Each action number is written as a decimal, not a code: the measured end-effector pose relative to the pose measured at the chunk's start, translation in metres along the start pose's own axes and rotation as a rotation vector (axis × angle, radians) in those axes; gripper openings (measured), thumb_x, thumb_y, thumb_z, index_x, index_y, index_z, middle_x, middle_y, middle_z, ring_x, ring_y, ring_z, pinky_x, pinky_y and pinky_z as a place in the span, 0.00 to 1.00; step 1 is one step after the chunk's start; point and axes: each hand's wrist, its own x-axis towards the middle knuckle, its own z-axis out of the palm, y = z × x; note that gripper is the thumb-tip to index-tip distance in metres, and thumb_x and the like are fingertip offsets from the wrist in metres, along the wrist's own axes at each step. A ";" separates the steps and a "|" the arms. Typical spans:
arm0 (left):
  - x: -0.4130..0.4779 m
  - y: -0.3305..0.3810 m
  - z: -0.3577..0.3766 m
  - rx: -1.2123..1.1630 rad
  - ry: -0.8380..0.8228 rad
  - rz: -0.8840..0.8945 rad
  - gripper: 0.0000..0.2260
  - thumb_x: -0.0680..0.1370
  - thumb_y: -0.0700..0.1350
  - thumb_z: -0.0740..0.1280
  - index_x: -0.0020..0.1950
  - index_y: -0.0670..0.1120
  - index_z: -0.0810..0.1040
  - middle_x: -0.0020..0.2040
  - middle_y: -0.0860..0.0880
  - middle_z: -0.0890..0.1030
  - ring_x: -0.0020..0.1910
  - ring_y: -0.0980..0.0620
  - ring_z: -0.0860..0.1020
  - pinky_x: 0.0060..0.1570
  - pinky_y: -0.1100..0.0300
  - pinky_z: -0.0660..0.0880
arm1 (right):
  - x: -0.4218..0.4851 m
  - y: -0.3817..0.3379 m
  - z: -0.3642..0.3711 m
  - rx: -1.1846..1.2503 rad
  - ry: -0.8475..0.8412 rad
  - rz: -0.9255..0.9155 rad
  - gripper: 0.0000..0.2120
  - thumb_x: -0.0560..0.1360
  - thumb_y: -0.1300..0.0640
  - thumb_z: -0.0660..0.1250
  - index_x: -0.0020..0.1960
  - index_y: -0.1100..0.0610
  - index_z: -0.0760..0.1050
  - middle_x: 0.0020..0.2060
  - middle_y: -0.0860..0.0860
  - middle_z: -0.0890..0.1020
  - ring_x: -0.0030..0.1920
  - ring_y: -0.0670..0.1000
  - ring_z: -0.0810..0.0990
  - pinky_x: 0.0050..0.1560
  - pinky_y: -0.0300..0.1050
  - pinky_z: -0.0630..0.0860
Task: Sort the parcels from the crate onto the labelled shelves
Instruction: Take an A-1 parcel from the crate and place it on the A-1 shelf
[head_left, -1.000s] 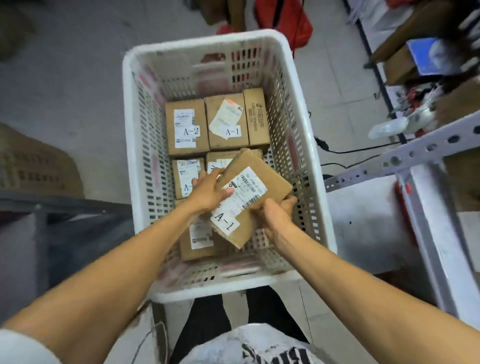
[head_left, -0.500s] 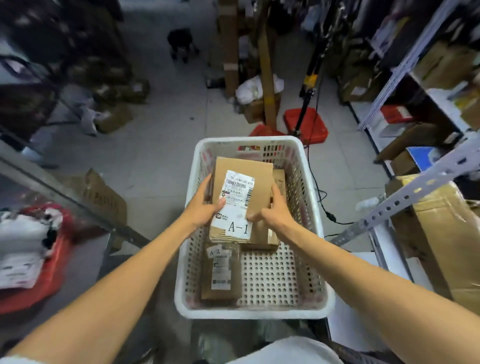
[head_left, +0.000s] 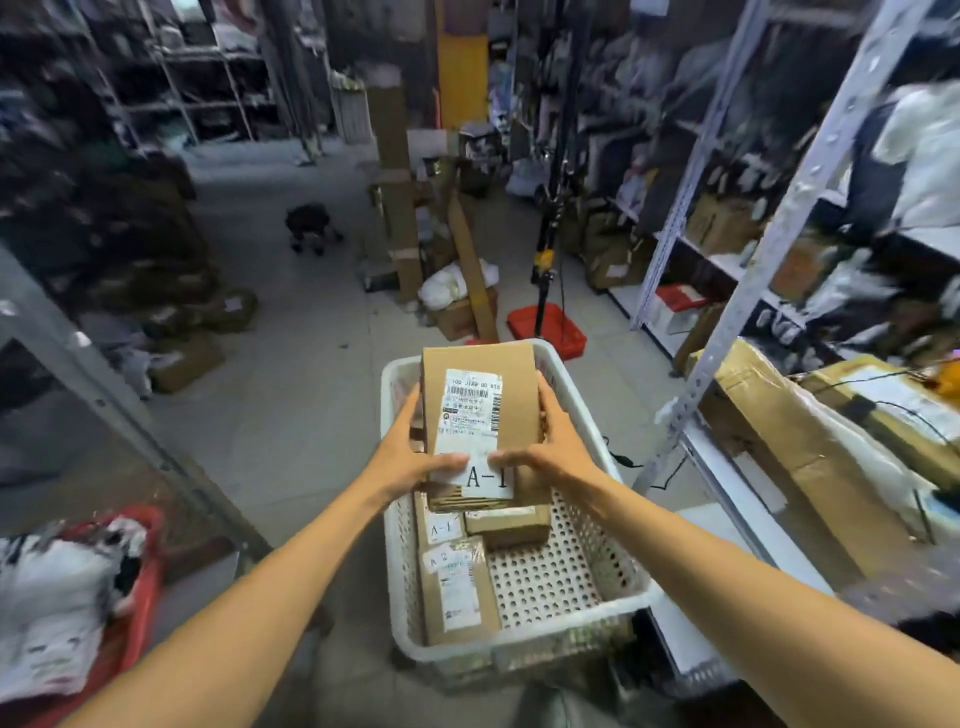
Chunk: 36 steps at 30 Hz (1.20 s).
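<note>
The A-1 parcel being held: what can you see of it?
The A-1 parcel is a flat brown cardboard box, held over the white crate, long side pointing away from the person. A white barcode label covers much of its top; a sticker at the near end reads A-1. The left hand grips its left edge, the right hand its right edge, thumbs on top.

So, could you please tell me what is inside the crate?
Three parcels show in the crate: an A-1 parcel, a small box beside it, an A-2 parcel. The held parcel, left hand and right hand cover its far end.
</note>
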 end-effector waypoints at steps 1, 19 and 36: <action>-0.008 0.002 0.000 0.017 -0.017 0.012 0.52 0.67 0.43 0.78 0.77 0.58 0.44 0.75 0.51 0.64 0.72 0.49 0.65 0.71 0.45 0.63 | -0.012 -0.002 -0.001 0.001 0.008 -0.003 0.56 0.61 0.66 0.79 0.77 0.49 0.49 0.69 0.51 0.70 0.66 0.50 0.70 0.64 0.45 0.71; -0.132 0.049 0.130 0.081 -0.306 0.131 0.56 0.59 0.48 0.82 0.76 0.64 0.48 0.67 0.46 0.71 0.63 0.49 0.73 0.57 0.54 0.75 | -0.238 0.011 -0.086 -0.047 0.333 -0.085 0.54 0.57 0.69 0.81 0.74 0.52 0.55 0.63 0.52 0.75 0.64 0.51 0.74 0.64 0.46 0.72; -0.264 0.146 0.377 0.066 -0.799 0.341 0.53 0.59 0.45 0.82 0.74 0.62 0.55 0.61 0.45 0.78 0.62 0.45 0.76 0.59 0.44 0.75 | -0.523 0.033 -0.219 -0.174 0.960 0.090 0.56 0.60 0.62 0.81 0.76 0.45 0.50 0.54 0.35 0.72 0.53 0.30 0.73 0.54 0.34 0.74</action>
